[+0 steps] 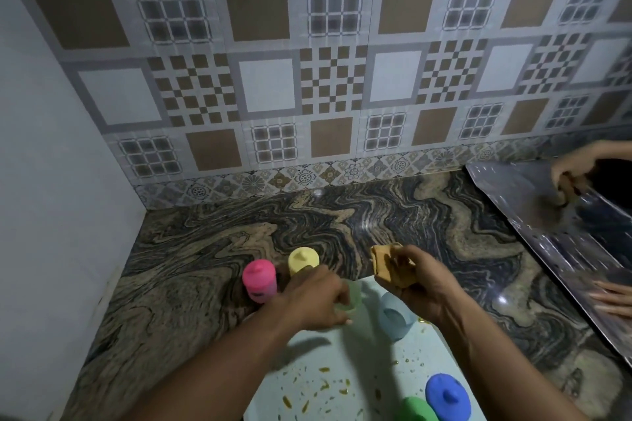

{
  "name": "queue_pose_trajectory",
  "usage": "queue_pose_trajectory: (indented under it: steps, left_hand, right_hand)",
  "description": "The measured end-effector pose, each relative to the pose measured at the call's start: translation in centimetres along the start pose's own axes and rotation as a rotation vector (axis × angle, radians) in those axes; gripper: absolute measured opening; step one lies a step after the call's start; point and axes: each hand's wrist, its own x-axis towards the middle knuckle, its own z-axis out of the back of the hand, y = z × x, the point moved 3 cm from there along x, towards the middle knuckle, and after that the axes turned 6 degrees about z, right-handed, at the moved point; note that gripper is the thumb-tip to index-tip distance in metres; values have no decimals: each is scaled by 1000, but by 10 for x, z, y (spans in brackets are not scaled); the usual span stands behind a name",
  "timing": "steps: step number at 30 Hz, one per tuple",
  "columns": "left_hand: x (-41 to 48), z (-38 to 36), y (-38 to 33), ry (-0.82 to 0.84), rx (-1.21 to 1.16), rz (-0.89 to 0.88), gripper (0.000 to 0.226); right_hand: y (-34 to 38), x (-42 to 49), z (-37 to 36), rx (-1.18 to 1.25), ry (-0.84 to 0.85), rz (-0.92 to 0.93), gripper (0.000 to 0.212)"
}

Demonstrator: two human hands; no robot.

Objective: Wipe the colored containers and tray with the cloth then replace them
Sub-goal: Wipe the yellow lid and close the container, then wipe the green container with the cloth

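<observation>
My left hand [316, 297] grips a pale green container [354, 296] at the far edge of the light blue tray [328, 369]. My right hand [415, 287] holds a folded tan cloth [386, 263] just above and to the right of it. A light blue container [396, 316] stands on the tray under my right hand. A dark blue lid [448, 395] and a green lid [415, 410] sit at the tray's near right. A pink container [259, 280] and a yellow container [302, 260] stand on the counter to the left. The tray carries yellowish crumbs and smears.
The dark marbled granite counter [342, 225] runs back to a patterned tile wall. A plain wall closes the left side. At the right, a shiny steel sheet [554, 225] leans by a sink, and another person's hands [574, 169] are wiping it.
</observation>
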Motion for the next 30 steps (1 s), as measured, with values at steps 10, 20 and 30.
queue_pose_trajectory:
  steps: [10,20,30]
  left_hand:
    - [14,28,-6,-202,-420,137,18]
    - [22,44,-19,-192,-880,100,22]
    - [28,46,-3,-194,-940,138,29]
  right_hand:
    - [-2,-37,1,-204,-186,597,14]
    - [-22,-28,-6,-529,-47,646,37]
    - [8,3,23,-254,-295,511,36]
